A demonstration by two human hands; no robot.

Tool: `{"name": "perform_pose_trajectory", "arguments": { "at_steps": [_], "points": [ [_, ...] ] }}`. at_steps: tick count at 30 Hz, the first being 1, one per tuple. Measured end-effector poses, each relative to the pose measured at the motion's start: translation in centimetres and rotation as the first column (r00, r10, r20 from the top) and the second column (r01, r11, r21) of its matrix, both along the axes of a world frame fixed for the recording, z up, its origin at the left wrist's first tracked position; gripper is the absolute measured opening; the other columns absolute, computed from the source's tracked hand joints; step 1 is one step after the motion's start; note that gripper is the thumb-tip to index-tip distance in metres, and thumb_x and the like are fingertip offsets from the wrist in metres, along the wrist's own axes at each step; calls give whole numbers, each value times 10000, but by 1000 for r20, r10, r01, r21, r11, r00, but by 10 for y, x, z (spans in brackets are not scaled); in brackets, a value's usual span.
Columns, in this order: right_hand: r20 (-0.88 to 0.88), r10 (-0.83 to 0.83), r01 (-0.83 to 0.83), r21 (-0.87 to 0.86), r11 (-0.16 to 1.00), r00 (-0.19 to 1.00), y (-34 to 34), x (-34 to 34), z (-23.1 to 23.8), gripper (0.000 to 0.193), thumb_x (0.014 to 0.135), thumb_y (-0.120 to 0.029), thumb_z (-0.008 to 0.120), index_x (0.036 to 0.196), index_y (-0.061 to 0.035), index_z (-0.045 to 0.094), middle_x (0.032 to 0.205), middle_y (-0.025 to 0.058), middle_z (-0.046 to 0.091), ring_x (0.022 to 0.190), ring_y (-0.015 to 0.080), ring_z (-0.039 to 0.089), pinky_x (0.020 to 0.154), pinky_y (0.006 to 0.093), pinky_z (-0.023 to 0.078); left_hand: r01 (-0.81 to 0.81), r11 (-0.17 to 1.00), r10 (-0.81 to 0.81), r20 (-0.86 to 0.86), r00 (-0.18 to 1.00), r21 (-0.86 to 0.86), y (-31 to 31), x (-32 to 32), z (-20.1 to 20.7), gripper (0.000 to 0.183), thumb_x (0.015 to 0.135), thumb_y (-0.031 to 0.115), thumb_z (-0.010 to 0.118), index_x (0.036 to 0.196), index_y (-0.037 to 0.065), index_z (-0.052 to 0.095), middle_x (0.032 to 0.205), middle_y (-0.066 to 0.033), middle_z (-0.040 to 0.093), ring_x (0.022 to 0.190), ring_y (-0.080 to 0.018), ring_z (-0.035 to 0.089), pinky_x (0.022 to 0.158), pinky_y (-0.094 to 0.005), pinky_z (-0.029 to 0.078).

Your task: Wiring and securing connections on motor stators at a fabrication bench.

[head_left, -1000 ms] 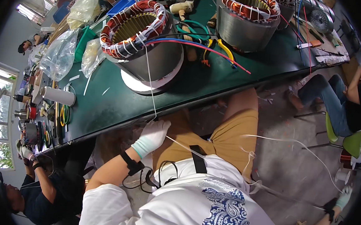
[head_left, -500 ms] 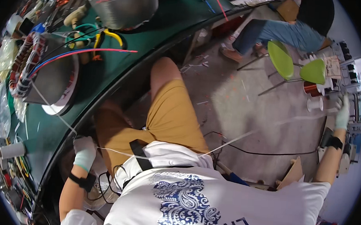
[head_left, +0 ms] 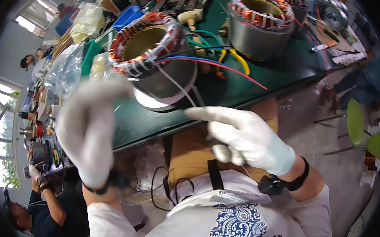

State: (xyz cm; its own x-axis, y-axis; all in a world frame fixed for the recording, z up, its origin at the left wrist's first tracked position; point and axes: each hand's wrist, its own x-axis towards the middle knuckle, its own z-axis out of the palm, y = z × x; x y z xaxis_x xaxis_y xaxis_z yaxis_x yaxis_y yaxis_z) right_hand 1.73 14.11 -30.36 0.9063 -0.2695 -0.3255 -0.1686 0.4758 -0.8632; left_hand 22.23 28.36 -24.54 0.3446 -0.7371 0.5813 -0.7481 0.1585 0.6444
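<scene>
A motor stator (head_left: pixel 170 82) with copper windings laced in white lies tilted on the green bench, resting on a white round base (head_left: pixel 158 99). White lacing cord (head_left: pixel 177 82) runs from its winding ring to the fingertips of my right hand (head_left: pixel 250 138), which wears a white glove and is closed on the cord. More cord shows below that hand. Red and blue lead wires (head_left: pixel 229 66) stick out from the stator to the right. My left hand (head_left: pixel 88 129), also gloved, is raised at the stator's near left side; motion smears its fingers.
A second stator (head_left: pixel 259 35) stands farther right on the bench (head_left: pixel 209 91). Yellow-handled pliers (head_left: pixel 240 61) and a mallet (head_left: pixel 190 17) lie between them. Plastic bags (head_left: pixel 65 70) and a blue bin (head_left: pixel 129 16) are at left. A co-worker (head_left: pixel 47 210) is at lower left; green chairs (head_left: pixel 355 119) stand right.
My right hand has come from far right, where the cord was drawn out long, to beside the stator. My left hand has risen from the bench edge. The view has swung left.
</scene>
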Motion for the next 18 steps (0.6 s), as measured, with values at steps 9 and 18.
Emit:
{"name": "perform_pose_trajectory", "arguments": {
  "at_steps": [9,18],
  "points": [
    [225,-75,-23,403,915,971,2,74,6,375,1021,-207,516,1336,-5,542,717,0,607,510,25,481,425,167,312,-23,900,-89,236,968,436,-72,78,22,230,943,96,571,1125,15,685,874,-75,677,790,-102,610,736,-268,488],
    [184,-210,213,1,977,960,-19,103,-13,271,1007,-254,603,880,-16,630,669,-8,591,493,45,480,448,221,353,-59,767,-379,526,761,639,-108,93,39,263,917,98,578,1144,8,676,1050,-143,704,962,-242,682,884,-329,514]
  ]
}}
